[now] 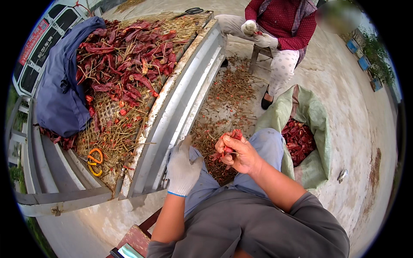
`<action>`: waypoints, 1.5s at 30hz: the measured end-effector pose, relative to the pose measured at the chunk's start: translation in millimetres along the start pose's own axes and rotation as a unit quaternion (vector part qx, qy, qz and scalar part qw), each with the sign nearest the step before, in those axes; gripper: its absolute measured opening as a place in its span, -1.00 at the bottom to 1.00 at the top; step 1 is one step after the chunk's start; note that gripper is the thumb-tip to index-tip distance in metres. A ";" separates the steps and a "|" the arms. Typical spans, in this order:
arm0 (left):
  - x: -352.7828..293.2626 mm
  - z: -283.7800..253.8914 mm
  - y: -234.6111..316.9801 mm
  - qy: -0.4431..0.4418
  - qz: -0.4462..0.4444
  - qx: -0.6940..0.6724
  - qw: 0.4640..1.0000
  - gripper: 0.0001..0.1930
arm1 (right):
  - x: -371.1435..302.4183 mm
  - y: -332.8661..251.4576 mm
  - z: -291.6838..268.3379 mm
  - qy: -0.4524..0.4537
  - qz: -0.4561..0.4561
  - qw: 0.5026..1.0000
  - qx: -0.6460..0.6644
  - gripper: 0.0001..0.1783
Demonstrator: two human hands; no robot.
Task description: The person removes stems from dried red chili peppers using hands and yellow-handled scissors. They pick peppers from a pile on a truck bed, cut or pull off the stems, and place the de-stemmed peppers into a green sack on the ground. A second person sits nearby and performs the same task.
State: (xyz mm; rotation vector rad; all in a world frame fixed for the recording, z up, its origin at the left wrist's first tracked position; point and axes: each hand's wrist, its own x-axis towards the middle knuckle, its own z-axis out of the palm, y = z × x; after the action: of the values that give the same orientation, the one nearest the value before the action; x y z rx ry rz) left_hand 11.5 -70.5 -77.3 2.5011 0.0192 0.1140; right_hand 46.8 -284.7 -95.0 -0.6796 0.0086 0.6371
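Observation:
My right hand (241,155), bare, is closed around dried red chili peppers (232,137) in front of my knees. Several peppers stick out between its thumb and fingers. My left hand (184,168) wears a whitish knit glove with a blue cuff edge. It is over my left thigh beside the metal side of the truck bed, thumb apart from the fingers, and I see nothing held in it. A heap of dried red chilies (129,60) with stems lies on the truck bed to my left. To my right, an open pale green woven sack (316,112) holds more red chilies (297,139).
Orange-handled scissors (95,162) and dark-handled scissors (192,11) lie on the truck bed (180,116). A blue garment (64,86) drapes over its far left. Stems litter the ground (230,92). A seated co-worker with gloved hands (260,36) faces me. A white van (43,43) stands behind.

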 end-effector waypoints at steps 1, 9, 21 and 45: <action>-4.3 -4.9 5.6 -0.014 0.013 -0.063 0.998 -0.36 | 0.7 0.4 -1.5 0.012 -0.005 1.000 0.006 -0.69; -19.5 9.9 21.5 -0.016 -0.058 -0.218 0.974 -0.67 | -0.1 11.8 11.6 0.098 0.008 0.995 0.035 -0.68; -22.7 3.8 29.0 0.092 0.098 -0.065 0.989 -0.68 | 4.9 28.0 17.0 0.190 -0.056 0.967 -0.161 -0.78; -13.6 -5.3 11.2 -0.001 -0.115 -0.368 0.923 -0.73 | 3.8 -4.3 21.6 -0.030 -0.026 0.827 -0.561 -0.81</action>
State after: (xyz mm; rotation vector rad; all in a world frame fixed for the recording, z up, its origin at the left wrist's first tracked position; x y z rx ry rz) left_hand -2.7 -77.0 -67.5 1.7299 0.2279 0.0120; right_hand 48.1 -272.5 -76.2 -1.7974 -0.4807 0.5706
